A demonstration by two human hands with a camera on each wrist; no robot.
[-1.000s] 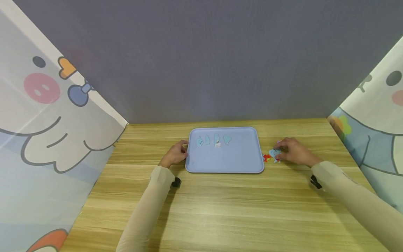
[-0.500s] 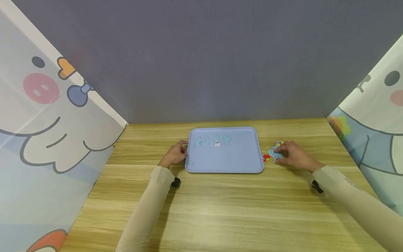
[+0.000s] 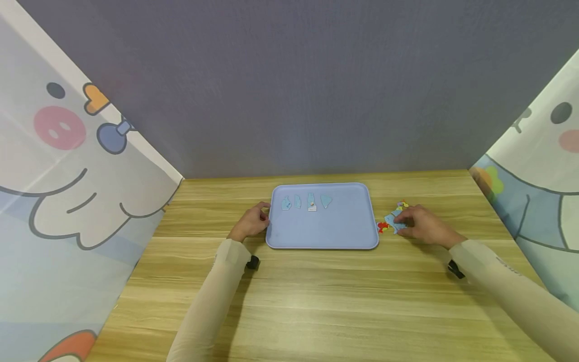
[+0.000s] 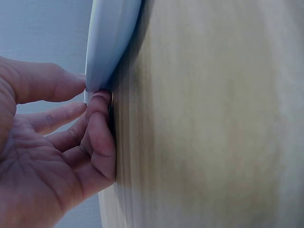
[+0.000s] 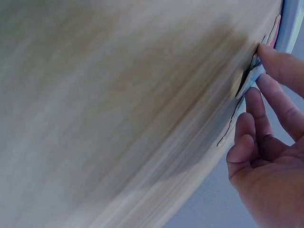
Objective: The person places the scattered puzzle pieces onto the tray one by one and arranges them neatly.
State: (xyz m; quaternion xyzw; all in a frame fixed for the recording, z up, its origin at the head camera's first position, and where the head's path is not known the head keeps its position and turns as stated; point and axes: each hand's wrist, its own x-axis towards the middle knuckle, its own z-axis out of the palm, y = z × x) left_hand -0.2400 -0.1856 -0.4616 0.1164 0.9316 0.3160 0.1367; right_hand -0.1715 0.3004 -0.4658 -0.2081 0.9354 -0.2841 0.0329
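Note:
My left hand point(image 3: 251, 221) holds the left rim of a pale blue tray point(image 3: 325, 236). In the left wrist view, its thumb touches the tray edge point(image 4: 107, 42) and curled fingers lie against the underside. Beyond the tray's right side, my right hand point(image 3: 421, 224) pinches a flat light blue puzzle piece point(image 3: 395, 217) between thumb and index finger. That piece point(image 5: 250, 81) looks tilted off the table in the right wrist view. Close by lie a red piece point(image 3: 382, 227) and a yellow and purple piece point(image 3: 402, 204). Other pieces under the right hand are partly hidden.
Several light blue pieces stand in a row along the tray's back left, among them a triangular one point(image 3: 326, 201) and one with a white base point(image 3: 311, 202). A grey panel point(image 3: 325, 100) rises behind the wooden table point(image 3: 316, 301); cartoon-printed sheets flank both sides.
My right hand has shifted slightly toward me and right, uncovering the yellow and purple piece behind. The light blue piece by its fingers has moved a little. My left hand stays on the tray.

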